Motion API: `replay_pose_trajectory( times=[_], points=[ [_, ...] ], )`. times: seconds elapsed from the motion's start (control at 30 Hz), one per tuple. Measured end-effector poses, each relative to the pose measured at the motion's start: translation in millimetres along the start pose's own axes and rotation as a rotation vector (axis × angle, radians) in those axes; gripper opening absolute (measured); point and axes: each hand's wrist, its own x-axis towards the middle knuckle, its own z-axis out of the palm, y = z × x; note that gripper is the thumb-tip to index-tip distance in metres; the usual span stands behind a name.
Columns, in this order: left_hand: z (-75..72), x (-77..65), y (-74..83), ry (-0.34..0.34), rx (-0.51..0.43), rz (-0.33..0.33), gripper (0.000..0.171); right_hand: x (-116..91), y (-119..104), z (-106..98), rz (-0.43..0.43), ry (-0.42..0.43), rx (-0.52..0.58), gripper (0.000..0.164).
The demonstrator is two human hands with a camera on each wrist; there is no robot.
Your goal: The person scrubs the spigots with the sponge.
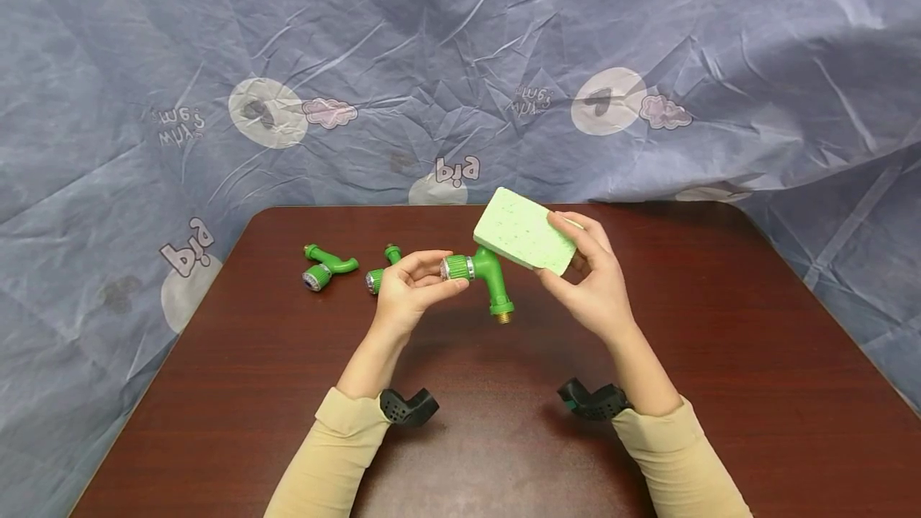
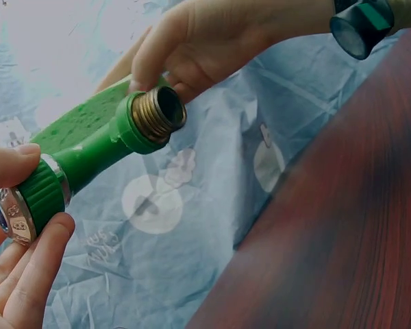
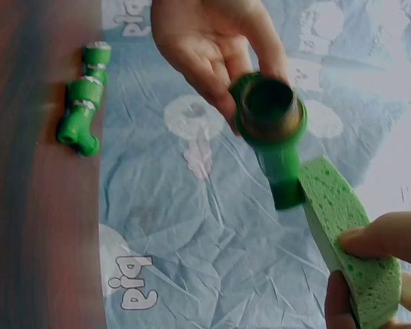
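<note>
A cloth printed "Hgii" hangs behind the brown tabletop. Both forearms reach forward above it, angled inward: the right hand, half closed, pinches a sponge; the left hand, fingers curled, grips a raised tap by its knob, beside the sponge.

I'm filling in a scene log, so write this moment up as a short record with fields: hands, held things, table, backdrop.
Left hand: grips a green tap with a ribbed knob and brass threaded end, by the knob
Right hand: holds a pale green, porous, block-shaped sponge
Sponge to tap: close beside it; whether they touch is unclear
Table: dark reddish-brown, wood-grained table
Lying on its left side: a second green tap, fully visible; a third green tap, partly hidden behind the left hand
Backdrop: wrinkled blue-grey printed cloth
</note>
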Motion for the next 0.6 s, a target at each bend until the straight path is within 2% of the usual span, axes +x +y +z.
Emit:
replay_pose_trajectory(
  times=[0.07,0.13,0.3,0.4,0.47,0.6],
  points=[
    [-0.4,0.5,-0.5,0.01,0.001,-0.006,0.047,1.1,-0.1,-3.4,-0.016,0.038,0.013,0.066],
    [-0.9,0.9,-0.9,0.018,0.001,-0.011,0.047,1.2,-0.9,-5.2,-0.039,0.019,0.043,0.068],
    [-0.9,0.4,-0.4,0.012,-0.028,-0.009,0.04,-1.9,-3.9,1.4,-0.066,-0.162,0.053,0.067],
    [0.0,-0.5,0.3,-0.009,-0.053,-0.006,0.042,-3.6,-5.4,7.2,-0.035,-0.206,0.039,0.067],
    [0.6,-1.0,1.0,-0.018,-0.056,-0.008,0.042,-3.4,-7.2,9.2,-0.019,-0.187,0.023,0.066],
    [1.5,-1.1,1.6,-0.014,-0.02,-0.002,0.038,-0.4,-15.6,7.0,0.003,-0.068,-0.039,0.063]
  ],
)
